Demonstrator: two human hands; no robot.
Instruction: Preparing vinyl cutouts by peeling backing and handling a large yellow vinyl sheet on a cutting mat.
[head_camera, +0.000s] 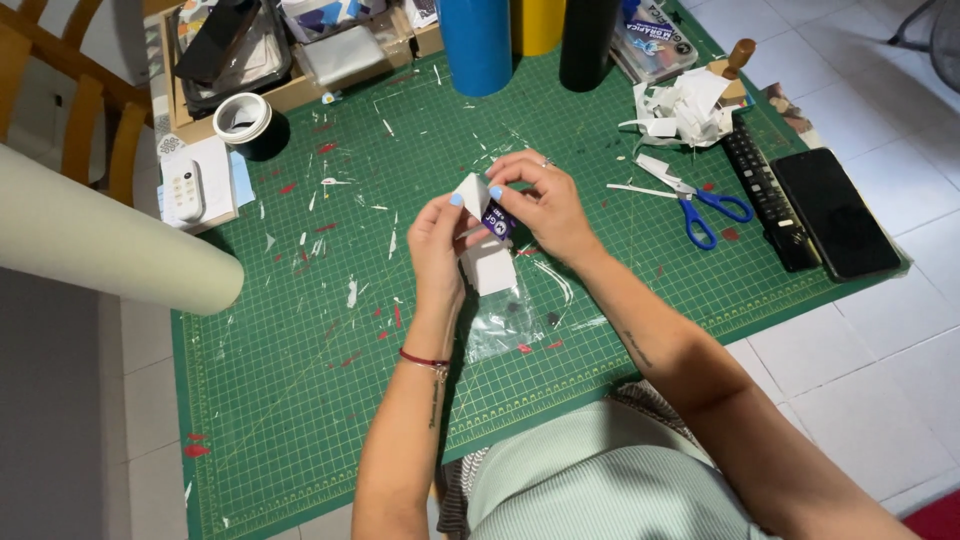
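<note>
Both hands, left hand (437, 235) and right hand (545, 200), pinch a small white-and-purple packet (487, 210) with narrow fingers above the green cutting mat (300, 330). Risk: a loose pinch may drop it. Below the packet, a clear plastic bag (505, 320) holds small dark pieces.

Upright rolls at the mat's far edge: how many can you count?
3, in a row along the far edge: blue roll on the left, yellow roll in the middle, black roll on the right. The frame cuts off their tops; more may stand beyond it.
</note>
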